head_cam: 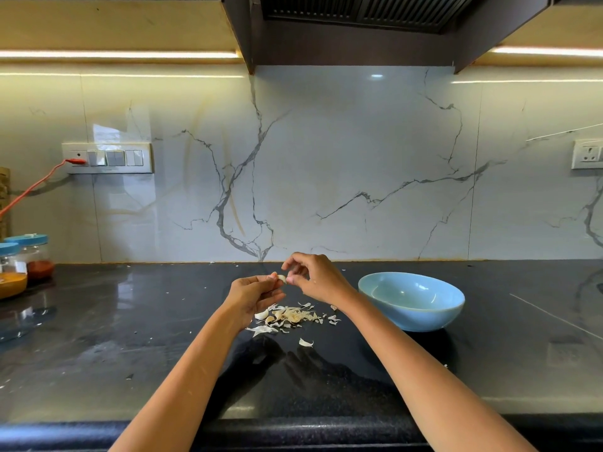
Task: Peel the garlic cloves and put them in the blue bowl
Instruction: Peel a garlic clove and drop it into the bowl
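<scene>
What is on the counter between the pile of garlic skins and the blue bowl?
In the head view, only a few stray skin flakes lie on the dark counter between the pile of garlic skins and the blue bowl.

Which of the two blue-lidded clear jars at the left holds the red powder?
The rear blue-lidded clear jar, closer to the marble wall, holds red powder. The front blue-lidded jar, cut by the left frame edge, holds orange-yellow powder instead.

Two blue-lidded spice jars (pixel 27 261) stand far left on the black counter (pixel 130 337) — a switch panel (pixel 107 158) above.
</scene>
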